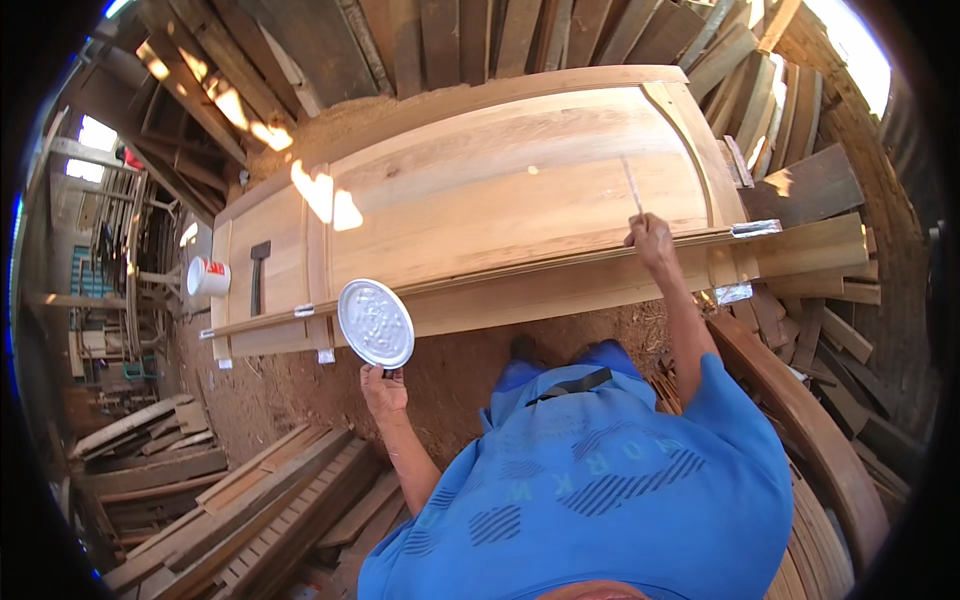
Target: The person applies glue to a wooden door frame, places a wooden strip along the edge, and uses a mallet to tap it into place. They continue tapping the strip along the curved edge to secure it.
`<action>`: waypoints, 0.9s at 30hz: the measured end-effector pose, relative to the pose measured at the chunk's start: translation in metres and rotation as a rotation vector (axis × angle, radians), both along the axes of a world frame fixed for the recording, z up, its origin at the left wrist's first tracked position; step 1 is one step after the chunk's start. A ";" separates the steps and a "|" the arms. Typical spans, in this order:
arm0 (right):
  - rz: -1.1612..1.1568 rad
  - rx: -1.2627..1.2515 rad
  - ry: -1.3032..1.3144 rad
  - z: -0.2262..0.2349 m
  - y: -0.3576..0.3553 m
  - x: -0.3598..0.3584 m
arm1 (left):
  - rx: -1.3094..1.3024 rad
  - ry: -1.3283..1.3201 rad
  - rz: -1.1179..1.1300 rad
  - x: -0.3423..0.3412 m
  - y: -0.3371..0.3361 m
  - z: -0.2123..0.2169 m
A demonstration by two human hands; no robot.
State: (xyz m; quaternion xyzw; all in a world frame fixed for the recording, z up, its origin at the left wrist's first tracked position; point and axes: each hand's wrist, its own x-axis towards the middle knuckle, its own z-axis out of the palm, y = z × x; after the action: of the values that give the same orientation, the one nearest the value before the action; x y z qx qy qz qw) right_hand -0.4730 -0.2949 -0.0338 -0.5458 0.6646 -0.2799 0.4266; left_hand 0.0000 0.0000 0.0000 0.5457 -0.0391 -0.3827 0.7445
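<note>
Standing at the near long edge of the wooden door panel (480, 150), you have a strip of dirt floor (275, 395) for moving on your side of it. Upright planks (430, 45) crowd beyond its far edge, and boards (815, 245) jut out past its right end. A hammer (259, 275) lies on the panel's left part, with a white bucket (208, 278) at that end. Your left hand (385, 393) has its fingers closed on the lower rim of a round white lid (375, 324), tilted at the panel's near edge. Your right hand (653, 242) pinches a thin stick (632, 185) above the panel's right half; whether its tip touches wood, you cannot tell.
</note>
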 end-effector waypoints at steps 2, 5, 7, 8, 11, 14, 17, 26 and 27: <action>-0.031 -0.053 0.086 0.003 -0.011 -0.001 | -0.024 0.006 0.017 -0.017 0.015 0.010; 0.140 -0.204 0.329 -0.046 -0.060 -0.005 | -0.097 0.076 -0.032 -0.005 -0.009 -0.013; 0.230 -0.127 0.431 -0.047 -0.086 0.001 | -0.156 0.098 -0.045 -0.009 -0.029 -0.012; 0.275 -0.081 0.477 -0.049 -0.094 0.005 | -0.192 0.109 -0.061 -0.007 -0.033 -0.015; 0.291 -0.046 0.454 -0.083 -0.111 -0.013 | -0.255 0.134 -0.113 -0.011 -0.044 -0.012; 0.252 -0.055 0.418 -0.122 -0.126 -0.029 | -0.292 0.133 -0.128 -0.018 -0.052 -0.007; 0.216 0.096 0.299 -0.130 -0.140 -0.017 | -0.261 0.124 -0.056 -0.046 -0.061 0.011; 0.305 0.054 0.181 -0.187 -0.174 -0.011 | -0.209 0.212 -0.051 -0.106 -0.106 0.003; 0.319 0.041 0.231 -0.182 -0.174 -0.010 | -0.198 0.214 -0.056 -0.112 -0.114 0.003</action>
State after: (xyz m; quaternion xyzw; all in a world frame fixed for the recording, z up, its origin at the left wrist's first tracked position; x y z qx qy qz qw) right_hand -0.4828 -0.4691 -0.2161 -0.6638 0.6198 -0.1306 0.3977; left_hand -0.1123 -0.1139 0.0034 0.4243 -0.0122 -0.4536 0.7836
